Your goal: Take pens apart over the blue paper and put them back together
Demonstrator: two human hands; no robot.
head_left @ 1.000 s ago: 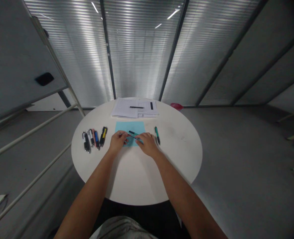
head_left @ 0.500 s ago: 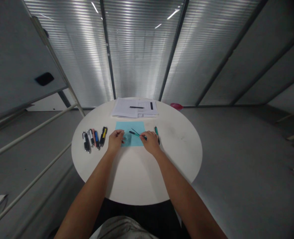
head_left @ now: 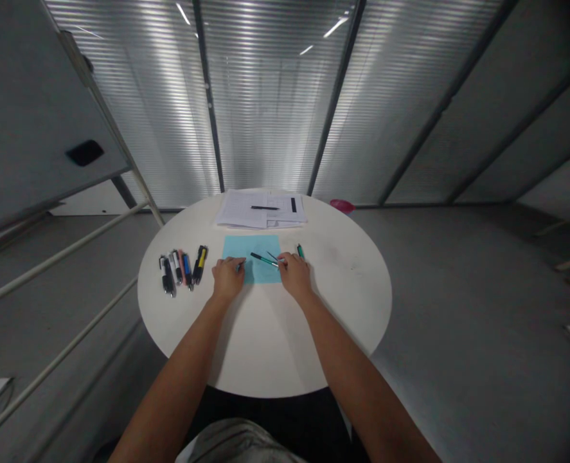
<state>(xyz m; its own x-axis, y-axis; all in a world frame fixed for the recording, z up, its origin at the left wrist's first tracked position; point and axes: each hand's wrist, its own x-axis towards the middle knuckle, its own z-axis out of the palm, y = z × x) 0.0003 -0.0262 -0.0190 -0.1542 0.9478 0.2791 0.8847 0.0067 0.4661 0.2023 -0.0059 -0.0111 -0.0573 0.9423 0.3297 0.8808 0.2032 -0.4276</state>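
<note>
My right hand (head_left: 295, 276) is closed in a pinch on a thin dark stick, which looks like a pen refill (head_left: 272, 255), over the right part of a light blue sheet (head_left: 234, 244). Just beneath the refill's tip, a green and black pen part (head_left: 262, 259) lies slanted on the sheet. My left hand (head_left: 228, 278) is at the sheet's left edge, fingers pressed together around something small and dark that I cannot make out. Beyond my right knuckles, another green pen (head_left: 301, 251) is partly hidden by that hand.
Several pens (head_left: 177, 267) in black, white, pink, blue and yellow lie at the left of the round white table (head_left: 270, 347). Stacked papers (head_left: 241, 209) with a dark pen (head_left: 265, 208) on top sit at the far side. A whiteboard frame (head_left: 142, 183) stands left.
My right hand has shifted slightly right with the refill, drawing it away from the green and black part. My left hand has moved a little right and lower onto the sheet.
</note>
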